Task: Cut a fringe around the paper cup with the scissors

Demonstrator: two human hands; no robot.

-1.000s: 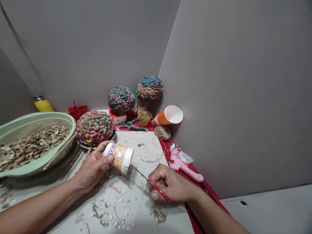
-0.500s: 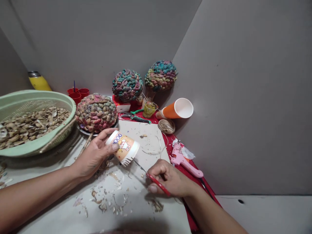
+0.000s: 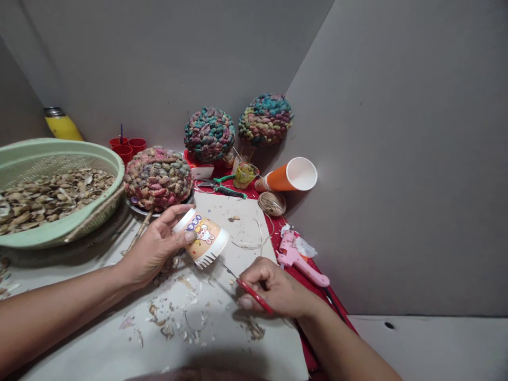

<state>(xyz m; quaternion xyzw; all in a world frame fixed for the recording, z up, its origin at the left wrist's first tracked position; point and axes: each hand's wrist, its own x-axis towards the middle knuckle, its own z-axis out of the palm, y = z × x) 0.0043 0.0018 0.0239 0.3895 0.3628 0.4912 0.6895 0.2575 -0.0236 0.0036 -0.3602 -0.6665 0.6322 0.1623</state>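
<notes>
**Between the two hands, a rabbit-print paper cup (image 3: 210,238) with a fringed edge**

Tilted in the left hand (image 3: 159,246), the cup is pinched with the thumb across its printed side, its fringed edge slanting down toward the right hand (image 3: 278,291). That hand is clenched round red-handled scissors (image 3: 256,297), blades aimed at the fringe; whether the tips touch the paper is hard to tell.

Beneath both grips, shell scraps (image 3: 162,320) litter a pale sheet (image 3: 250,211), with red cloth (image 3: 311,350) showing along its right side. Just beyond the left hand, a pinkish shell-covered ball (image 3: 159,177) rests on a metal dish (image 3: 138,210). Farther left of that hand stands a green colander (image 3: 43,235) of loose shells (image 3: 59,196), and past it are red cups (image 3: 137,146) and a yellow bottle (image 3: 63,127).

Beyond the paper cup lie green-and-black-handled pliers (image 3: 230,191), beside a small yellowish tub (image 3: 245,175); behind them sit a teal-and-pink ball (image 3: 209,134) and a multicoloured ball (image 3: 265,119). Past the right hand are a pink glue gun (image 3: 297,261), a coil of twine (image 3: 272,203) and an orange cup (image 3: 280,179) on its side.
</notes>
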